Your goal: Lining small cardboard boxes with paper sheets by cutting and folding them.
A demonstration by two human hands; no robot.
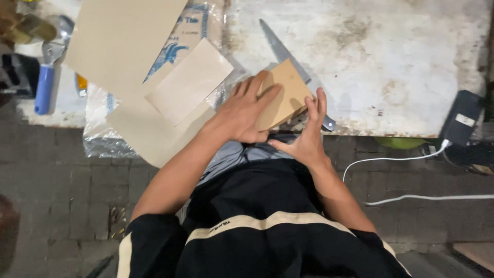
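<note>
Worn white desk (391, 62), stained, above a grey brick floor (67, 185). Head view: a tan block (289, 87) sits tilted at the desk's near edge, lying over a saw blade (280, 49). Left hand (244, 113) lies flat on the block, fingers spread across its top. Right hand (307, 139) presses its right edge, fingers upright, grip open rather than closed around it. Beige sheets (123, 41) lie left on clear plastic (98, 139). A blue-handled tool (43, 90) lies far left. A white cable (406, 157) trails right.
</note>
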